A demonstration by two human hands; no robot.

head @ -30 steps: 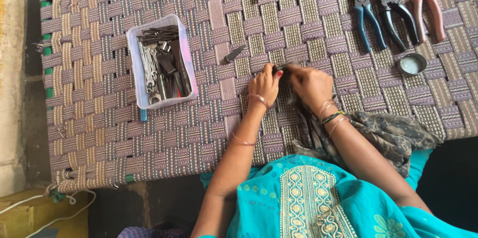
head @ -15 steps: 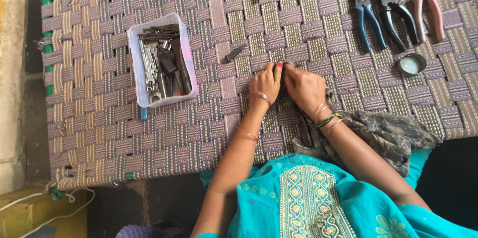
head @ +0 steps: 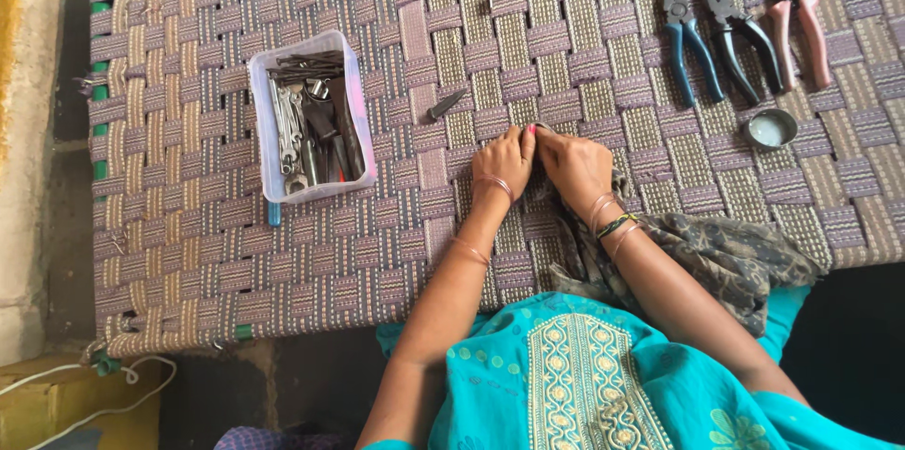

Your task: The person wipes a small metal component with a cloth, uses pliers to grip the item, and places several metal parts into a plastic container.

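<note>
Left hand and right hand pressed together on woven cot; finger state unclear. Clear tool box left.

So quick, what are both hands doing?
Left hand: fingers curled on the woven bed; what it holds cannot be told.
Right hand: the same, over the dark cloth.

Soft, even daylight is falling across the woven cot; shadows are staying faint, focus is holding sharp, edges bending slightly.

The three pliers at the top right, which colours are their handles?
Blue handles, black handles and pink handles, from left to right in the head view.
</note>
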